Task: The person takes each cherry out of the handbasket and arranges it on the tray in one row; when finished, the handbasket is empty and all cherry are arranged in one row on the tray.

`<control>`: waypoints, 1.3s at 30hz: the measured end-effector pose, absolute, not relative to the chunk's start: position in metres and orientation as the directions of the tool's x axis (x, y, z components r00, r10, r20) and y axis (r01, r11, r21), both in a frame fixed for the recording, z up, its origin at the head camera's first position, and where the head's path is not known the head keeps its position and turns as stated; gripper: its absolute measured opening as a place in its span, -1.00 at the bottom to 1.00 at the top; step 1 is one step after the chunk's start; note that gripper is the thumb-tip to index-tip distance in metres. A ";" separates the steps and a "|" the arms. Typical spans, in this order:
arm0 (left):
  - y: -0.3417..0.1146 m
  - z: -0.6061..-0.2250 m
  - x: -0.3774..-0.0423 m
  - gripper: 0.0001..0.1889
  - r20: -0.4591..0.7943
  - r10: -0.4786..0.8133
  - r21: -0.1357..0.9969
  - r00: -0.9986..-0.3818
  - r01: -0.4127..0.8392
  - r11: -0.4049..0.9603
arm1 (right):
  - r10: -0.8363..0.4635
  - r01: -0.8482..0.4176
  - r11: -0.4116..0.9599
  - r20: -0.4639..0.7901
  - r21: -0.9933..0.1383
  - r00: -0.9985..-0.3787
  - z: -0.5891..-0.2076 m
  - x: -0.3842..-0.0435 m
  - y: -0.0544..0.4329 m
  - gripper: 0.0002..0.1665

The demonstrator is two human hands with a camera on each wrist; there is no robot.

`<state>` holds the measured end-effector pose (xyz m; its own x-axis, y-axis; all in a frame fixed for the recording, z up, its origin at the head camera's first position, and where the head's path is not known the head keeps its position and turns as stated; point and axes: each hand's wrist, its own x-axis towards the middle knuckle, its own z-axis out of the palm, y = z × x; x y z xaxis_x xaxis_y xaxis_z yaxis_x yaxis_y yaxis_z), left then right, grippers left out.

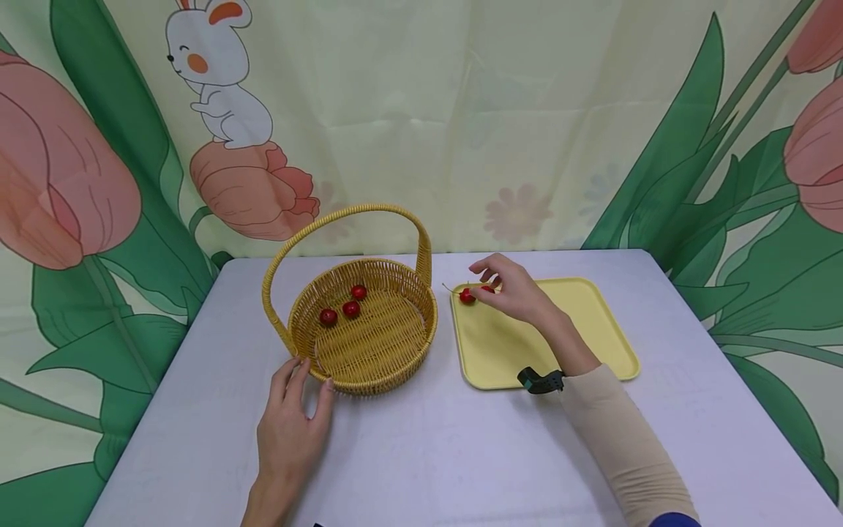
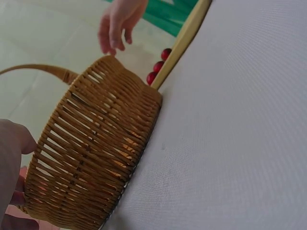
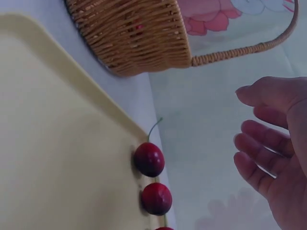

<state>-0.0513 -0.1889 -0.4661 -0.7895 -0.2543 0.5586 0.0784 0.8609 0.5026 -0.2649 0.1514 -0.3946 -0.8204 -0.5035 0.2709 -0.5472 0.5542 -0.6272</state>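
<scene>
My left hand (image 1: 290, 428) touches the front left rim of the woven basket (image 1: 369, 377) with its fingertips and thumb, the fingers fairly straight. Inside the basket lie three dark red cherries, one of them a cherry (image 1: 351, 309) near the middle of the group. My right hand (image 1: 510, 289) hovers above the far left corner of the yellow tray (image 1: 527, 351), fingers loosely bent and nothing between them. Beneath it, a stemmed cherry (image 3: 149, 159) and another cherry (image 3: 156, 199) line up along the tray's edge, with a third cherry (image 3: 164, 228) partly cut off by the frame.
The basket's tall arched handle (image 1: 369, 208) rises over its far side. A white cloth (image 1: 408, 454) covers the table. Behind stands a curtain (image 1: 421, 132) printed with tulips and a rabbit. A dark wrist camera (image 1: 540, 380) sticks out from the right wrist.
</scene>
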 end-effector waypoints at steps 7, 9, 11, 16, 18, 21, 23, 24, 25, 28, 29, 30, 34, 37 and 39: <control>-0.189 -0.465 -0.051 -0.46 0.553 -0.258 0.509 -0.792 0.075 0.858 | -0.552 -0.605 0.476 0.319 -0.638 -0.770 -0.394 -0.257 0.131 -0.58; -0.189 -0.466 -0.051 -0.46 0.552 -0.257 0.508 -0.794 0.075 0.858 | -0.565 -0.620 0.456 0.331 -0.638 -0.756 -0.393 -0.255 0.125 -0.58; -0.189 -0.466 -0.051 -0.46 0.552 -0.254 0.507 -0.794 0.078 0.858 | -0.577 -0.633 0.435 0.342 -0.640 -0.742 -0.392 -0.253 0.119 -0.58; -0.189 -0.467 -0.051 -0.46 0.559 -0.245 0.501 -0.792 0.087 0.861 | -0.609 -0.669 0.401 0.363 -0.626 -0.705 -0.388 -0.248 0.105 -0.57; -0.189 -0.467 -0.052 -0.46 0.561 -0.243 0.499 -0.792 0.089 0.862 | -0.625 -0.686 0.380 0.374 -0.621 -0.685 -0.387 -0.246 0.100 -0.56; -0.189 -0.467 -0.052 -0.46 0.562 -0.241 0.499 -0.791 0.092 0.861 | -0.643 -0.704 0.343 0.391 -0.622 -0.658 -0.386 -0.246 0.092 -0.56; -0.190 -0.467 -0.052 -0.46 0.562 -0.242 0.500 -0.791 0.091 0.861 | -0.653 -0.708 0.333 0.390 -0.623 -0.650 -0.385 -0.247 0.086 -0.57; -0.190 -0.467 -0.052 -0.46 0.560 -0.244 0.501 -0.792 0.090 0.861 | -0.657 -0.708 0.329 0.387 -0.625 -0.647 -0.385 -0.247 0.083 -0.58; -0.190 -0.467 -0.052 -0.46 0.560 -0.245 0.502 -0.792 0.089 0.861 | -0.659 -0.708 0.323 0.387 -0.628 -0.645 -0.385 -0.247 0.081 -0.58; -0.190 -0.467 -0.051 -0.46 0.555 -0.248 0.504 -0.794 0.084 0.859 | -0.668 -0.709 0.317 0.382 -0.630 -0.638 -0.384 -0.248 0.072 -0.59; -0.190 -0.467 -0.051 -0.46 0.553 -0.249 0.506 -0.795 0.083 0.858 | -0.671 -0.709 0.313 0.381 -0.632 -0.636 -0.384 -0.249 0.070 -0.59; -0.190 -0.467 -0.051 -0.45 0.552 -0.251 0.508 -0.795 0.083 0.857 | -0.675 -0.708 0.310 0.378 -0.635 -0.634 -0.385 -0.249 0.067 -0.59; -0.189 -0.467 -0.051 -0.45 0.551 -0.250 0.508 -0.796 0.082 0.858 | -0.683 -0.700 0.321 0.356 -0.638 -0.637 -0.387 -0.251 0.058 -0.58; -0.189 -0.467 -0.051 -0.46 0.553 -0.249 0.507 -0.795 0.084 0.858 | -0.689 -0.691 0.341 0.331 -0.638 -0.645 -0.388 -0.253 0.052 -0.57; -0.189 -0.467 -0.051 -0.46 0.556 -0.248 0.506 -0.793 0.086 0.858 | -0.691 -0.682 0.352 0.314 -0.641 -0.651 -0.389 -0.254 0.049 -0.57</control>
